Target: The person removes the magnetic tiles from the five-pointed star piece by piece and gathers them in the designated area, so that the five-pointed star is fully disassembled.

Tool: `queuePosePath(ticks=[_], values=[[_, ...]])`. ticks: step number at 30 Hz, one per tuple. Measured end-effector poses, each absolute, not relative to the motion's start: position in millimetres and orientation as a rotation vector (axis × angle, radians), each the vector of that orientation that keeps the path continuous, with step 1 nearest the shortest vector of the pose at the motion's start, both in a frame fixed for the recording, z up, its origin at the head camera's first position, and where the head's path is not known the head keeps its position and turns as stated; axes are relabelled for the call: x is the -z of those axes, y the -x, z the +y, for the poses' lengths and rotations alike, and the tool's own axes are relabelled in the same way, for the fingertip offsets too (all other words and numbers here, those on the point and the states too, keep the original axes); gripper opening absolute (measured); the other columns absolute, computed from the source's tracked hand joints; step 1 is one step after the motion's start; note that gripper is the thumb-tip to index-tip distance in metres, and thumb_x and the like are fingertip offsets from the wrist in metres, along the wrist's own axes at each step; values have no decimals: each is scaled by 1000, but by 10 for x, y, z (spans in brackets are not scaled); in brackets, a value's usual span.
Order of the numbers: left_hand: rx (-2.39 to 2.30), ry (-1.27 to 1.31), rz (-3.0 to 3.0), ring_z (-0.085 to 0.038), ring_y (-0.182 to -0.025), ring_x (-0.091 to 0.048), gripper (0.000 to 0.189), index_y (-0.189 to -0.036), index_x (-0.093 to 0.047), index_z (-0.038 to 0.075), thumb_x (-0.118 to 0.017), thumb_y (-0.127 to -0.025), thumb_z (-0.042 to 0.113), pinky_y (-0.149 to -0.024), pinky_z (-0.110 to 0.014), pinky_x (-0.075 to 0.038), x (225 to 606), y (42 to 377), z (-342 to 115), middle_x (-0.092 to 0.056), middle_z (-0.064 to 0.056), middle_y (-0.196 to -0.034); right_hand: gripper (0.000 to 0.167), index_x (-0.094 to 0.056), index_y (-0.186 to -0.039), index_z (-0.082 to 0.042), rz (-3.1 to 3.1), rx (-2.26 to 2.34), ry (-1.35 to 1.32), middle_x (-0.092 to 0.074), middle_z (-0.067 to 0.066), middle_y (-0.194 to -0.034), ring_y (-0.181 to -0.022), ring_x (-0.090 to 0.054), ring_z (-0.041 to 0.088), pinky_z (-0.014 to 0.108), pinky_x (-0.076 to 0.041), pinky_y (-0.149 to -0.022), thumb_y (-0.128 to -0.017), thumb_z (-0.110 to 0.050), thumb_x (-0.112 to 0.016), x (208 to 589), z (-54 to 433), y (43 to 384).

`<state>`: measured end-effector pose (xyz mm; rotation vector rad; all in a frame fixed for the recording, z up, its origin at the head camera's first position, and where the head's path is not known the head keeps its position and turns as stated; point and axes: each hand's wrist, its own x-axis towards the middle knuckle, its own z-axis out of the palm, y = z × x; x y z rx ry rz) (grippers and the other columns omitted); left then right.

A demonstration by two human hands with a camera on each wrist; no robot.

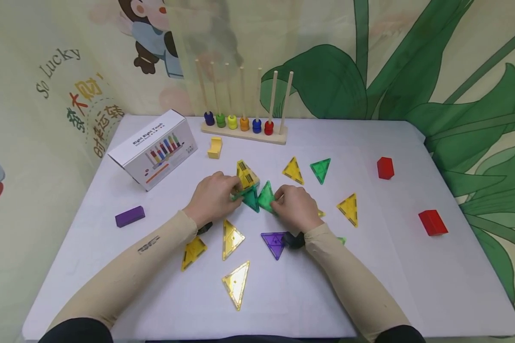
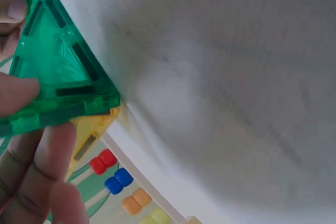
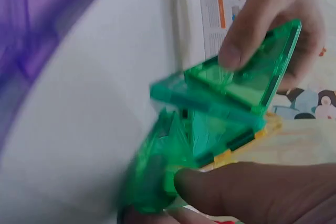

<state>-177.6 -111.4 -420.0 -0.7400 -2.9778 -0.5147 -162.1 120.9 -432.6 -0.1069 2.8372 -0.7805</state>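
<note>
My left hand (image 1: 216, 194) pinches a translucent green triangular magnetic tile (image 3: 251, 80), its thumb on the face. More green tile (image 1: 252, 200) joins it at an angle along an edge, as both wrist views show. Just behind stands a yellow triangular tile (image 1: 245, 174), partly hidden by the left fingers. My right hand (image 1: 298, 206) pinches another green triangular tile (image 1: 266, 197) between thumb and fingers, close beside the left hand's green tiles. In the right wrist view that tile (image 3: 163, 163) is blurred. Whether the two hands' tiles touch, I cannot tell.
Loose yellow tiles (image 1: 232, 239), a purple tile (image 1: 274, 244) and a green tile (image 1: 321, 170) lie around the hands. Red blocks (image 1: 385, 168) are at right, a purple block (image 1: 130, 216) at left. A box (image 1: 154, 147), yellow block (image 1: 215, 147) and bead rack (image 1: 244, 133) stand behind.
</note>
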Motion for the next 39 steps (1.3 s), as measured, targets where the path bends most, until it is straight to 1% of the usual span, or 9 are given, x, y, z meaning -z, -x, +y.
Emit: queuePosePath(ticks=[3,9,12,18,21,24,29,34,39], values=[[535,755,-2975,-17,-78,-57,20,-100,-75,15,-84,-84,21,-68,-31,-49,4206,1773,-1140,-76,2,-89,19,-75,-104,-9,2879,729,65,-76,3,-85,-75,-68,19,30,-49,-56,-93,-25,-71,4320,1223,1654],[557,786,-2953,-16,-79,-59,19,-101,-74,15,-83,-85,19,-68,-30,-51,4239,1775,-1178,-76,2,-90,19,-76,-106,-8,2969,658,84,-72,3,-78,-68,-63,19,30,-44,-53,-93,-22,-71,4316,1182,1671],[560,791,-2946,-16,-79,-60,19,-101,-74,15,-83,-84,18,-69,-31,-52,4244,1776,-1192,-77,2,-90,18,-76,-104,-10,2938,755,161,-72,1,-79,-69,-63,17,28,-45,-56,-94,-24,-72,4304,1095,1663],[542,798,-2925,-16,-79,-61,20,-100,-74,14,-84,-84,19,-69,-32,-53,4233,1763,-1213,-77,2,-91,24,-78,-105,-11,2786,951,270,-76,-1,-84,-73,-66,14,26,-49,-61,-93,-32,-76,4315,889,1654],[543,803,-2925,-16,-80,-61,19,-100,-74,14,-84,-84,18,-69,-32,-53,4227,1754,-1221,-77,2,-91,20,-77,-104,-12,2801,926,293,-75,-1,-83,-74,-64,15,26,-48,-60,-94,-30,-77,4348,826,1660],[561,800,-2932,-17,-81,-62,20,-100,-74,14,-84,-84,18,-69,-33,-53,4212,1745,-1232,-78,1,-92,16,-78,-104,-13,2857,882,308,-75,-2,-84,-78,-63,18,29,-46,-62,-96,-26,-76,4368,788,1668],[563,757,-2934,-17,-78,-60,16,-97,-74,14,-83,-85,17,-66,-32,-50,4195,1737,-1269,-77,1,-89,21,-81,-113,-15,2915,870,321,-79,-2,-90,-85,-66,19,32,-50,-68,-95,-26,-77,4366,730,1688],[540,736,-2916,-17,-74,-57,13,-93,-73,14,-83,-84,16,-63,-30,-48,4197,1719,-1320,-76,1,-84,23,-81,-115,-18,2954,839,377,-81,-1,-98,-82,-68,16,29,-49,-61,-95,-27,-77,4347,651,1700],[538,758,-2883,-18,-78,-62,18,-96,-72,12,-84,-83,14,-67,-33,-52,4219,1699,-1360,-77,-1,-86,21,-82,-113,-17,3005,787,433,-82,1,-101,-77,-67,14,27,-46,-56,-95,-27,-77,4341,586,1701]])
